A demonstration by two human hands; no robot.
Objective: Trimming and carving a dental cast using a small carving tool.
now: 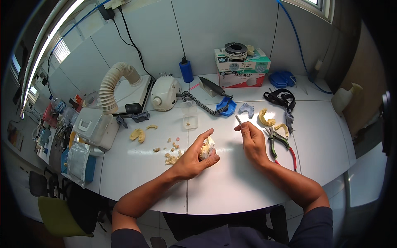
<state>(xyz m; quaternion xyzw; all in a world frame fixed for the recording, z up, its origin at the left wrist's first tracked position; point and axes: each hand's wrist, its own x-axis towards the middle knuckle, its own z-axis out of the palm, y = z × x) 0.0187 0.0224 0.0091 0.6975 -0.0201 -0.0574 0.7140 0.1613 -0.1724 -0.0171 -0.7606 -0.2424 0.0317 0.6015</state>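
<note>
Over the middle of the white table, my left hand is wrapped round a cream dental cast, with a pale, clear-looking layer on it. Part of the cast is hidden by the palm and fingers. To its right, my right hand pinches a thin, pencil-like tool whose tip points up and away. The tool is apart from the cast. Loose tooth-coloured pieces lie just beyond my left wrist. Beside my right hand rest pliers with green and red handles.
Yellow casts and a grey-blue impression lie at the right. Farther back are a handpiece on a coiled cord, its white control unit, a ribbed suction hose and mask boxes. A small clear box stands mid-table.
</note>
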